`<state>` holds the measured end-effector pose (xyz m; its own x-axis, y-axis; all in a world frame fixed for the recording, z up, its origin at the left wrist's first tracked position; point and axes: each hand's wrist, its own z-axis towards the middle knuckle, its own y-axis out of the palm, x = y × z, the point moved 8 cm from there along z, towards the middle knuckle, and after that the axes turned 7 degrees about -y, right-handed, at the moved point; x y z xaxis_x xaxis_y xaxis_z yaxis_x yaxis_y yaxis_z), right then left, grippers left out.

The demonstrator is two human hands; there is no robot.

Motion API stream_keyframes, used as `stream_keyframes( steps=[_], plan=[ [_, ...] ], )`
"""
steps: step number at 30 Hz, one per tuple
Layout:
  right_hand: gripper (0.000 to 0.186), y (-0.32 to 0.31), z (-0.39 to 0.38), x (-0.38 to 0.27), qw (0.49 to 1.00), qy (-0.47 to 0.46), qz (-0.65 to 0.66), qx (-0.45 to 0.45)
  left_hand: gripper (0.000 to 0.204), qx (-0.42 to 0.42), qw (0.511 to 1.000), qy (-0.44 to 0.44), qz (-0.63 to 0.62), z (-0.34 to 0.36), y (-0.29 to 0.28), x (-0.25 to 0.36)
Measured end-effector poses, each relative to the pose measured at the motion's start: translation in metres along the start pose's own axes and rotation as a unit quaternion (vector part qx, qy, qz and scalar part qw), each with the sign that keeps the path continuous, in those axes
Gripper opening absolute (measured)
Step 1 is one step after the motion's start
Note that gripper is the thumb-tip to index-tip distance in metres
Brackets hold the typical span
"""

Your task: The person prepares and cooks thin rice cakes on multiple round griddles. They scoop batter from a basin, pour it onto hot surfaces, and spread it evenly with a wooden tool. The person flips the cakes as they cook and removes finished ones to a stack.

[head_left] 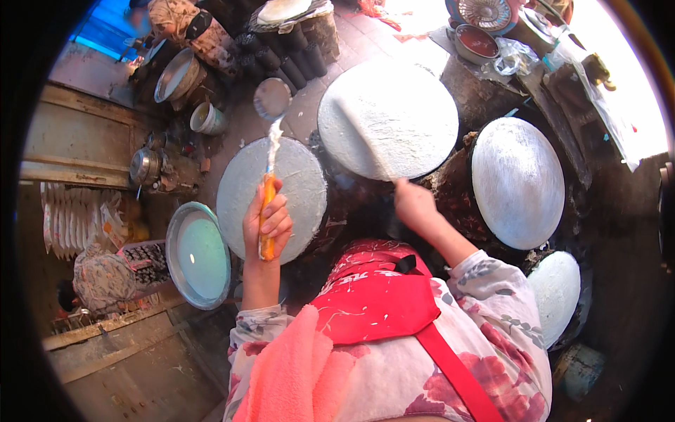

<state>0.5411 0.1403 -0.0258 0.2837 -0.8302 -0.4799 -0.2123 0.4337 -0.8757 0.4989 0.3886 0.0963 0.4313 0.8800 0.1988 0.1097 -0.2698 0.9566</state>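
Note:
My left hand is closed around the orange handle of a ladle, whose shaft is smeared with white batter. The ladle stands over the far edge of the left round griddle, which is covered by a pale layer. In my right hand is a thin, flat spatula, blurred by motion. It reaches over the middle griddle, where a wide white sheet of batter lies. Whether its blade touches the batter I cannot tell. Left of my left forearm stands a basin of pale liquid.
To the right are a shiny round griddle and a smaller white-topped one. Dark cylinders stand at the back beside a stand with a flatbread. A red bowl sits back right. Another person is back left.

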Motion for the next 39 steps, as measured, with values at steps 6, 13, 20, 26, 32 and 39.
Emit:
stream_keyframes(
  steps=[6, 13, 20, 26, 32, 39],
  plan=[
    [0.025, -0.038, 0.025, 0.026, 0.989, 0.082, 0.095, 0.076, 0.035, 0.122, 0.97, 0.181, 0.11, -0.084, -0.021, 0.046],
    [0.022, -0.002, 0.0, -0.014, 0.995, -0.022, 0.059, -0.082, 0.031, 0.291, 0.907, 0.298, 0.067, -0.231, -0.09, 0.095],
    [0.022, 0.012, -0.003, -0.016, 0.996, 0.015, 0.087, -0.024, 0.022, 0.531, 0.799, 0.27, 0.088, -0.372, -0.202, 0.124],
    [0.021, 0.032, -0.026, -0.073, 0.956, 0.124, 0.262, 0.051, 0.024, 0.68, 0.597, 0.024, 0.426, -0.4, -0.319, 0.207],
    [0.019, 0.072, -0.067, -0.168, 0.967, 0.116, 0.227, 0.027, 0.031, 0.525, 0.281, -0.117, 0.795, -0.385, -0.385, 0.284],
    [0.021, 0.147, -0.07, -0.303, 0.973, 0.006, 0.188, -0.137, 0.034, 0.506, 0.603, -0.226, 0.574, -0.456, -0.429, 0.248]
  ],
)
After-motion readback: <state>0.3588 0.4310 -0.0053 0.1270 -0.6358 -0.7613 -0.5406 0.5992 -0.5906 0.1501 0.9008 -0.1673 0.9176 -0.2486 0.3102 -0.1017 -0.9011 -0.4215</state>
